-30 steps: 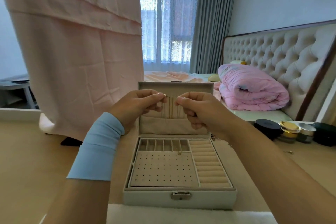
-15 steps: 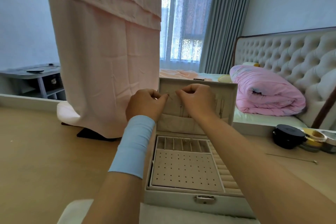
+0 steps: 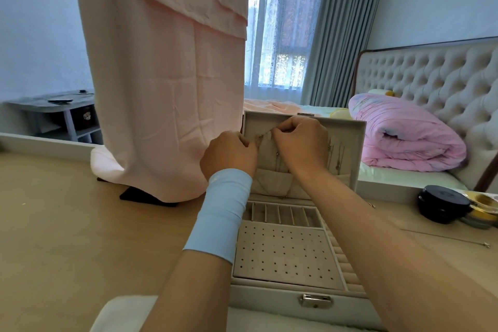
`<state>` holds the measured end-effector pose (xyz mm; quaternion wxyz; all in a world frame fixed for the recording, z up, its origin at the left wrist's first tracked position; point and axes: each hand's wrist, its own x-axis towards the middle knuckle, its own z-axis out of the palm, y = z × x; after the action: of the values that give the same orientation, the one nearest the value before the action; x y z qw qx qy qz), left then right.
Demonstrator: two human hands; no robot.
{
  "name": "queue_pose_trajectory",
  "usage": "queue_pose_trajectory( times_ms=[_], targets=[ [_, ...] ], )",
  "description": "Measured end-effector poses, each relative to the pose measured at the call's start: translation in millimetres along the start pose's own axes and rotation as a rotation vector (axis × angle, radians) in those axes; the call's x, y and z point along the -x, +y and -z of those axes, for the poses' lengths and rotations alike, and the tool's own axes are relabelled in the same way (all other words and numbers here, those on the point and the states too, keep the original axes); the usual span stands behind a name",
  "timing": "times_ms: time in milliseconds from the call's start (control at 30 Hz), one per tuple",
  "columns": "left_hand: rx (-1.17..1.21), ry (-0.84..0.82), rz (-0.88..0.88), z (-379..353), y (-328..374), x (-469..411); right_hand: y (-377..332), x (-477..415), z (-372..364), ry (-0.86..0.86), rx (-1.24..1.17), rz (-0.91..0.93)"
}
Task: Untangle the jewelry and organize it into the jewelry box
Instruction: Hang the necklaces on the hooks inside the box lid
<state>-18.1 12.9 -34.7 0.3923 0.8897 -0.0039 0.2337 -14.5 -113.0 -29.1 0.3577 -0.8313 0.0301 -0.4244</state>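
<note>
While the jewelry box (image 3: 315,300) stands open at the front edge of the worktop (image 3: 67,224) with its lid upright, a fine necklace (image 3: 260,138) is held against the lid's inner lining, near its upper edge. The left-hand grip (image 3: 229,153) and the right-hand grip (image 3: 299,143) are both closed on this necklace, fingertips almost meeting; further chains (image 3: 338,159) hang at the lid's right side. A pink cloth (image 3: 167,75) drapes onto the worktop left of the box, and a black round tin (image 3: 443,203) sits near the right edge.
</note>
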Motion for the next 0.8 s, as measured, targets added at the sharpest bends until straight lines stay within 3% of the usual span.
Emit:
queue_pose_trajectory(
  times_ms=[200,333,467,533,667,800],
  targets=[
    [-0.076,-0.166,-0.011,1.8,-3.0,0.1,9.8,8.5,5.8,-0.184,0.089,-0.01],
    [-0.039,-0.351,-0.102,7.3,-4.9,-3.4,9.7,18.7,11.4,-0.386,0.002,-0.227],
    [0.024,-0.58,-0.19,15.6,-2.9,-0.7,-5.0,36.0,28.3,-0.625,-0.244,-0.539],
    [0.04,-0.65,-0.207,20.7,-1.7,2.0,-5.4,40.8,31.6,-0.669,-0.401,-0.592],
    [0.05,-0.731,-0.173,32.7,-2.0,3.6,-2.5,38.9,39.6,-0.627,-0.485,-0.55],
    [0.12,-0.597,-0.138,30.7,0.3,4.1,-3.3,31.6,58.4,-0.593,-0.343,-0.381]
  ],
)
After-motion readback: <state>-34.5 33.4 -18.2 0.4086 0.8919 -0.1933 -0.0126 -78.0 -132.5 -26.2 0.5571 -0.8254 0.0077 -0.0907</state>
